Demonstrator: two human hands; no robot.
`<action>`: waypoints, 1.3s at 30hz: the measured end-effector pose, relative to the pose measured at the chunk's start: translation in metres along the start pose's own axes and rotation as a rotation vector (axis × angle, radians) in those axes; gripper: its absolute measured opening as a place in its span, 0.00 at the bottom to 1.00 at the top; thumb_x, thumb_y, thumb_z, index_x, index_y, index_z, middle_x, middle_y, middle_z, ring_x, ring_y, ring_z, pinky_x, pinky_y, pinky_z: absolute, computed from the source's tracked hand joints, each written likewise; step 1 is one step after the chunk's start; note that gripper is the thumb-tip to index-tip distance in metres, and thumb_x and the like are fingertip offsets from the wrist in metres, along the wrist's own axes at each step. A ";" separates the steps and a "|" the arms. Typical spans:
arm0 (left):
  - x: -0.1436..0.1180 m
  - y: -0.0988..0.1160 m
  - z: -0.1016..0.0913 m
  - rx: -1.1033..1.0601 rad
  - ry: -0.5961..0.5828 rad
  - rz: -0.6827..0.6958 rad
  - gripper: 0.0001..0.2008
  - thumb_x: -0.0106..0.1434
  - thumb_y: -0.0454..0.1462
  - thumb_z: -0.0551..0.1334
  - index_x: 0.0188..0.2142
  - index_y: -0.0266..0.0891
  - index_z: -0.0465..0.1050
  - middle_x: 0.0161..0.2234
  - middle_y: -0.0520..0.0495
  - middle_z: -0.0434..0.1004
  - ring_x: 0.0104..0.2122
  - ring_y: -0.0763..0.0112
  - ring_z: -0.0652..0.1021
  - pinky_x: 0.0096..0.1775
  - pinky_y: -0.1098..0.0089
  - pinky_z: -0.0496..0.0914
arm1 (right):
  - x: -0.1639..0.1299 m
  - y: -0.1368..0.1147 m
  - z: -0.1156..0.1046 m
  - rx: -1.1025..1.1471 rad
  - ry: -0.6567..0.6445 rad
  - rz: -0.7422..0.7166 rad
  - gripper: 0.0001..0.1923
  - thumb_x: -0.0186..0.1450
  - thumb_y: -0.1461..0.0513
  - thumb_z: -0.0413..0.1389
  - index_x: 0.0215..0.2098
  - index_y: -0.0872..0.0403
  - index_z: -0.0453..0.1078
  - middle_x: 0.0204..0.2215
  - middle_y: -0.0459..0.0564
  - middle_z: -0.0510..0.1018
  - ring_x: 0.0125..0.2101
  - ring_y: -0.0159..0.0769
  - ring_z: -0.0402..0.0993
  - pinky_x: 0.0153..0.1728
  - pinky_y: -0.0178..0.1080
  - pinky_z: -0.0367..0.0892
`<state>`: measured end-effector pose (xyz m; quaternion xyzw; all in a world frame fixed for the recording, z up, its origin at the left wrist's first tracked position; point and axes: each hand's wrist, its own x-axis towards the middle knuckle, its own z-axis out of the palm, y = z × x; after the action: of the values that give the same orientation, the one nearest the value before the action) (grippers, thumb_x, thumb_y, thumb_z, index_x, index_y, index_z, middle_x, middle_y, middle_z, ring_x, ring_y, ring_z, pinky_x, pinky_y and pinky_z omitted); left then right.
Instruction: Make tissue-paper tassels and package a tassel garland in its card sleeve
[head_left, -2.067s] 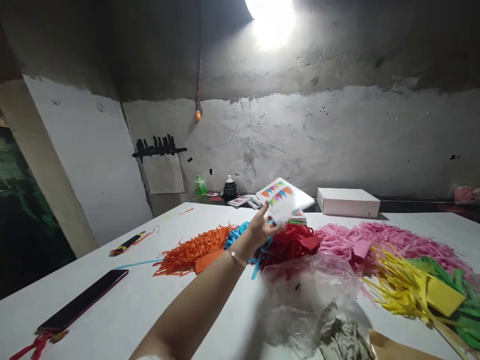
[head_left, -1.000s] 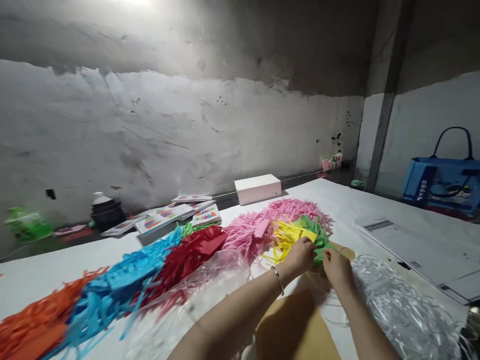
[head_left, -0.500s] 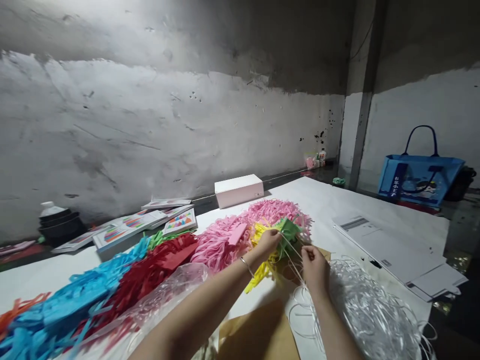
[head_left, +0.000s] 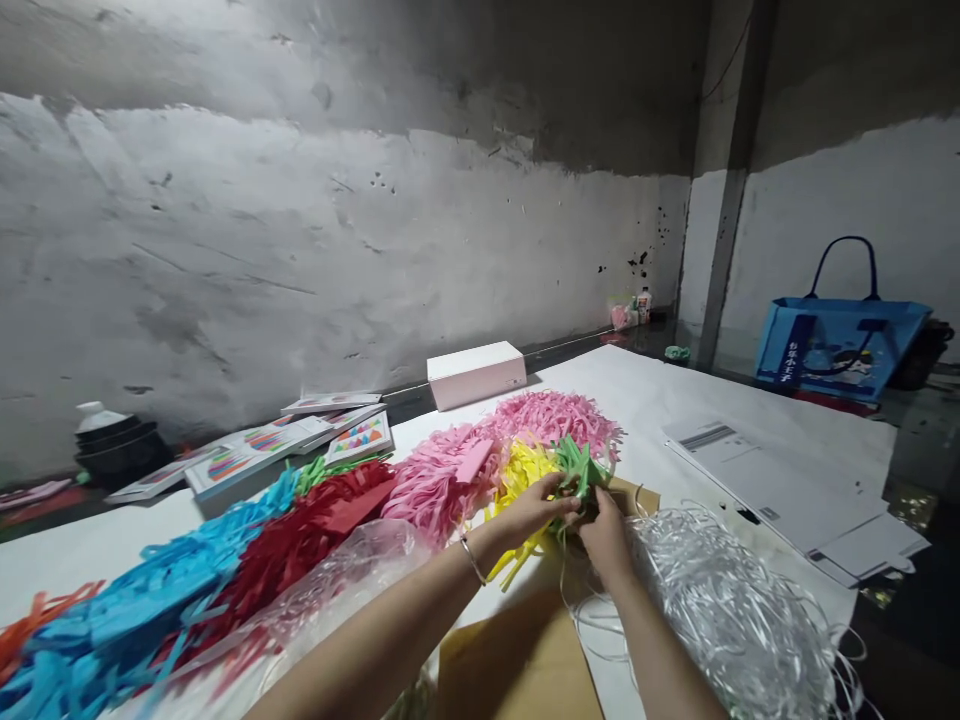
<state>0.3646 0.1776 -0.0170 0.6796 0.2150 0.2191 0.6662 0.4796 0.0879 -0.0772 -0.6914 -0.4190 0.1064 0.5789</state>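
Both hands meet at a green paper tassel (head_left: 576, 462) in the middle of the table. My left hand (head_left: 538, 505), with a bracelet at its wrist, has its fingers curled round the tassel's near side. Close against it, my right hand (head_left: 604, 532) is closed on the same tassel from the right, fingertips partly hidden. Yellow paper tassels (head_left: 517, 475) lie just left of the hands, beside pink tassels (head_left: 442, 480). White string (head_left: 600, 610) trails below the right hand toward a tangled heap of clear, shiny string (head_left: 727, 610).
Red tassels (head_left: 307, 530) and blue tassels (head_left: 142, 600) spread left, near a clear plastic bag (head_left: 352, 570). Printed flat boxes (head_left: 262, 450) lie behind them. A white box (head_left: 476, 375) stands at the back. Brown cardboard (head_left: 517, 665) lies in front; flattened white cartons (head_left: 780, 500) and a blue bag (head_left: 840, 345) are right.
My right hand has moved from pulling the string taut, apart from the left, in to the green tassel. The string now hangs loose. The view has shifted slightly.
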 end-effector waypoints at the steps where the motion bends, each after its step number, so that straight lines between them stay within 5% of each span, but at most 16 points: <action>1: 0.002 -0.003 -0.002 0.002 0.035 0.007 0.26 0.48 0.40 0.77 0.47 0.37 0.77 0.45 0.43 0.80 0.48 0.58 0.76 0.51 0.65 0.68 | 0.000 -0.001 0.001 0.015 -0.039 -0.009 0.17 0.70 0.56 0.58 0.54 0.54 0.69 0.52 0.53 0.75 0.46 0.40 0.76 0.45 0.48 0.74; 5: 0.005 -0.017 -0.004 -0.026 0.142 0.000 0.20 0.50 0.44 0.76 0.38 0.35 0.77 0.34 0.47 0.80 0.40 0.62 0.77 0.45 0.67 0.70 | -0.003 -0.005 0.005 0.057 -0.153 -0.012 0.16 0.70 0.56 0.58 0.53 0.55 0.70 0.51 0.53 0.75 0.45 0.40 0.76 0.45 0.48 0.74; 9: -0.001 -0.021 -0.006 -0.141 0.105 -0.046 0.22 0.54 0.48 0.73 0.37 0.32 0.76 0.32 0.44 0.81 0.32 0.64 0.79 0.38 0.67 0.72 | -0.003 -0.003 0.001 0.097 -0.118 0.063 0.16 0.71 0.56 0.57 0.53 0.54 0.70 0.51 0.53 0.75 0.45 0.40 0.76 0.46 0.48 0.74; 14: -0.010 -0.014 -0.012 -0.304 0.044 -0.078 0.26 0.46 0.41 0.79 0.43 0.32 0.76 0.37 0.40 0.84 0.34 0.61 0.83 0.40 0.66 0.75 | 0.005 0.007 -0.007 0.244 0.036 0.208 0.17 0.70 0.56 0.58 0.54 0.55 0.69 0.51 0.52 0.75 0.45 0.41 0.76 0.44 0.47 0.74; 19: -0.012 -0.002 -0.019 -0.444 0.113 -0.112 0.19 0.55 0.38 0.74 0.44 0.32 0.76 0.35 0.39 0.85 0.32 0.59 0.84 0.41 0.62 0.77 | 0.017 0.018 -0.029 0.291 0.285 0.324 0.18 0.71 0.55 0.57 0.55 0.55 0.68 0.51 0.53 0.75 0.45 0.40 0.76 0.44 0.48 0.74; 24: -0.016 0.022 -0.029 -0.567 0.260 -0.127 0.11 0.61 0.41 0.67 0.36 0.32 0.77 0.26 0.40 0.83 0.28 0.58 0.84 0.39 0.61 0.79 | 0.022 0.020 -0.056 0.107 0.421 0.340 0.19 0.70 0.56 0.58 0.56 0.54 0.68 0.52 0.53 0.74 0.46 0.41 0.76 0.45 0.48 0.74; 28: -0.023 0.056 -0.042 -0.649 0.451 0.014 0.08 0.63 0.39 0.66 0.34 0.35 0.76 0.23 0.48 0.81 0.24 0.68 0.82 0.37 0.68 0.78 | 0.013 0.008 -0.053 -0.151 0.326 0.179 0.19 0.70 0.56 0.58 0.56 0.54 0.68 0.55 0.54 0.72 0.50 0.43 0.73 0.49 0.52 0.71; 32: -0.048 0.096 -0.050 -0.678 0.555 0.170 0.08 0.65 0.40 0.64 0.33 0.36 0.75 0.23 0.51 0.80 0.23 0.72 0.80 0.37 0.71 0.77 | -0.026 -0.027 -0.038 -0.456 0.112 -0.059 0.14 0.65 0.67 0.58 0.49 0.57 0.74 0.62 0.65 0.65 0.60 0.60 0.62 0.54 0.58 0.63; 34: -0.068 0.114 -0.051 -0.674 0.573 0.227 0.08 0.65 0.40 0.65 0.34 0.36 0.75 0.25 0.50 0.81 0.26 0.70 0.82 0.38 0.69 0.77 | -0.055 -0.049 -0.033 -0.577 -0.003 -0.172 0.11 0.64 0.69 0.54 0.42 0.57 0.76 0.56 0.69 0.72 0.53 0.62 0.70 0.45 0.56 0.68; 37: -0.105 0.132 -0.051 -0.659 0.598 0.284 0.07 0.66 0.38 0.64 0.37 0.36 0.76 0.27 0.49 0.82 0.30 0.68 0.83 0.41 0.69 0.77 | -0.096 -0.078 -0.026 -0.694 -0.185 -0.337 0.13 0.67 0.66 0.52 0.27 0.55 0.75 0.27 0.60 0.79 0.26 0.49 0.77 0.26 0.45 0.67; 39: -0.131 0.142 -0.053 -0.649 0.618 0.296 0.07 0.67 0.38 0.62 0.37 0.35 0.76 0.27 0.48 0.82 0.30 0.68 0.83 0.41 0.69 0.77 | -0.115 -0.091 -0.018 -0.702 -0.309 -0.470 0.13 0.65 0.70 0.51 0.31 0.53 0.77 0.29 0.57 0.81 0.26 0.45 0.78 0.24 0.40 0.66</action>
<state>0.2274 0.1412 0.1240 0.3627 0.2244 0.5596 0.7106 0.3773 -0.0069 -0.0293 -0.7079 -0.6570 -0.0747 0.2483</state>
